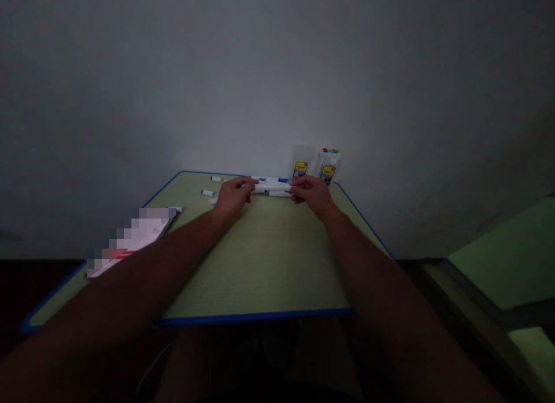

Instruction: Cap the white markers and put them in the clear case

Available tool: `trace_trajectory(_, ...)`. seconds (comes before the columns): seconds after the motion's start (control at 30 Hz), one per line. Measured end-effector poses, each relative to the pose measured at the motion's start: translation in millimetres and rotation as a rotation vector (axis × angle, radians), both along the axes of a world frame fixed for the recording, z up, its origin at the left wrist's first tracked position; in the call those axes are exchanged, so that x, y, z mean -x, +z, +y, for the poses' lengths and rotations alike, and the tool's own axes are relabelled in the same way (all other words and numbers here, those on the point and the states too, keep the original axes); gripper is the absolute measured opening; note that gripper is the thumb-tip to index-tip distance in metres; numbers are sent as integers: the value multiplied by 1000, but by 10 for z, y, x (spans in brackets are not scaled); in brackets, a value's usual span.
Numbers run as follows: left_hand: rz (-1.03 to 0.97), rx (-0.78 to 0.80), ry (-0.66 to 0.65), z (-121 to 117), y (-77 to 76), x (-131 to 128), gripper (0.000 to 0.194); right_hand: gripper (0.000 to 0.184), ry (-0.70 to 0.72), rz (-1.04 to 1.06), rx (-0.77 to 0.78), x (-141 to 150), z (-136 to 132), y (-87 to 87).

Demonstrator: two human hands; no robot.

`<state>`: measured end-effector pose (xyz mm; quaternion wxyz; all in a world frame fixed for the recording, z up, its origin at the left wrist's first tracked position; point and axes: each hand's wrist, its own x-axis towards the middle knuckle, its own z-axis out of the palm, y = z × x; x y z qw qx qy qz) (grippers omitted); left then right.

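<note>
Several white markers (273, 187) lie crosswise between my two hands at the far side of the table. My left hand (234, 196) pinches the left end of a white marker, fingers curled. At its right end, my right hand (313, 195) closes on the same marker with thumb and fingers. A blue-tipped marker (265, 178) rests just behind. Small white caps with dark ends (207, 192) lie left of my left hand. Behind my right hand stand a clear pouch with a yellow label (300, 166) and a pouch of colourful-tipped markers (330, 165).
The pale table (260, 264) has a blue edge and meets a grey wall (243, 79). A partly blurred phone or tablet with a bright screen (143, 235) lies on the left. Beside it is another small white piece (176, 209). A cable (154, 362) hangs below.
</note>
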<state>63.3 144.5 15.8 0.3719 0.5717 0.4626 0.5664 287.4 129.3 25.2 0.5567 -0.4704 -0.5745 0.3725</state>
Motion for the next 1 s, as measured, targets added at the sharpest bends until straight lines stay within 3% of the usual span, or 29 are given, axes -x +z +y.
trace_trajectory(0.3, -217, 95, -118, 43, -10, -20, 19, 15, -34, 3, 29, -12, 7, 7)
trace_trajectory(0.43, -177, 87, -122, 49, -24, -15, 19, 14, -22, 28, 29, -33, 21, -5)
trace_trajectory(0.63, -96, 29, -31, 70, -65, 2, 25, 13, -32, 68, 59, -62, 30, 3)
trace_trajectory(1.0, -97, -26, -51, 80, -81, 5, 23, 20, -49, 126, 54, -92, 82, -40)
